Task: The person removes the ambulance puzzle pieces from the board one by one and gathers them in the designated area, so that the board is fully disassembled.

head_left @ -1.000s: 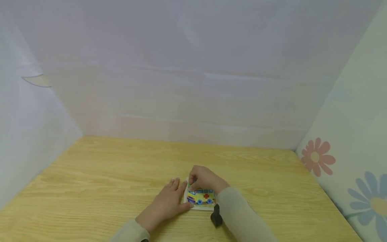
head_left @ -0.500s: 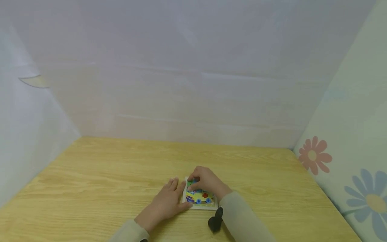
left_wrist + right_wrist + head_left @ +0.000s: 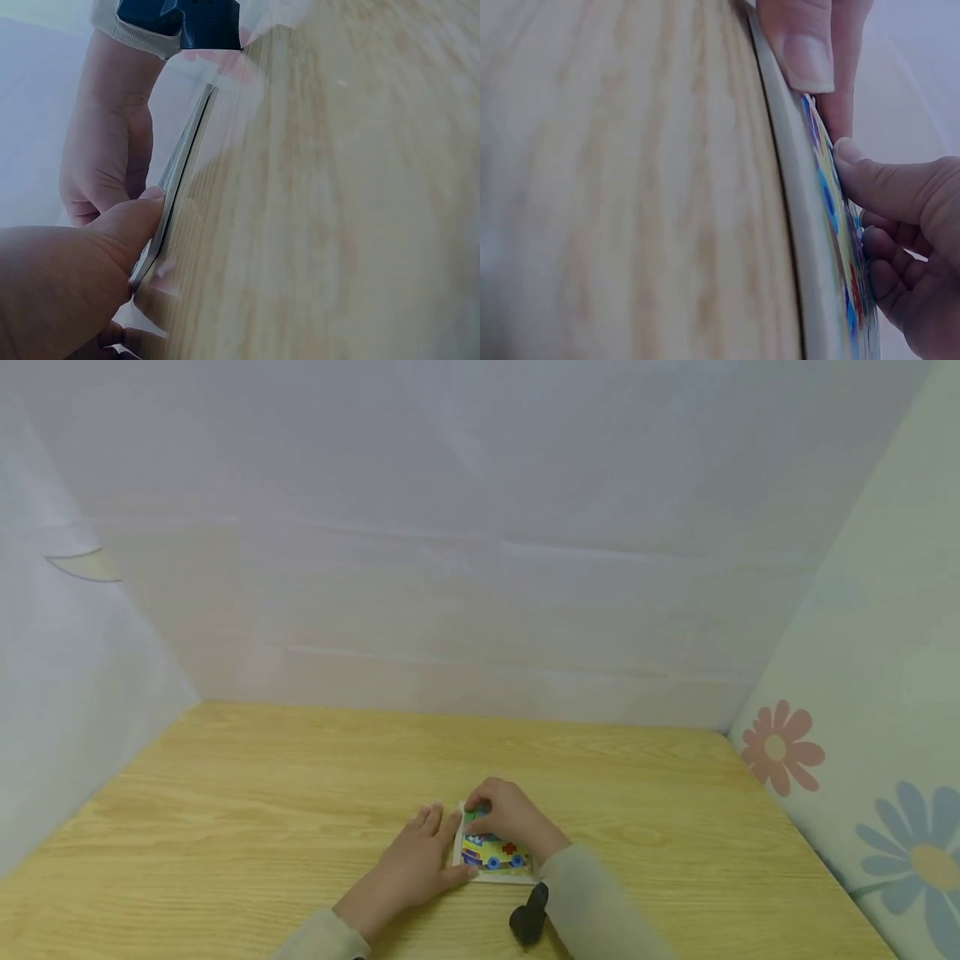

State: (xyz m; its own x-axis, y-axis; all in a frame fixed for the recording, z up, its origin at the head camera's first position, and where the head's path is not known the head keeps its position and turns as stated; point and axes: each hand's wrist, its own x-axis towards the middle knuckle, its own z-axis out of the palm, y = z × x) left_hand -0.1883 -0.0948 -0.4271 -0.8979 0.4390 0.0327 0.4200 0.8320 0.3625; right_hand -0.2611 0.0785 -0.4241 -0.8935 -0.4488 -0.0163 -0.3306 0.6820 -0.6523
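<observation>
A small jigsaw puzzle [image 3: 495, 852] in a pale frame lies flat on the table, showing a yellow ambulance with blue wheels and a red cross. Along its left side my left hand [image 3: 416, 860] rests with fingers extended, the thumb pressing the lower left corner. From above, my right hand [image 3: 513, 818] reaches over the upper left part, thumb and index finger pinching at a green and blue puzzle piece. In the right wrist view the right thumb [image 3: 885, 187] and curled fingertips touch the picture [image 3: 847, 255]. The hand hides the puzzle's upper right.
The wooden table [image 3: 262, 793] extends to pale walls on its far side and both flanks. A black device [image 3: 529, 917] sits at the right sleeve, near the puzzle's lower edge. Flowers [image 3: 783, 747] are printed on the right wall.
The right thumb and index finger have spread slightly apart over the puzzle's upper left, showing more green and blue between them. My left hand keeps its place.
</observation>
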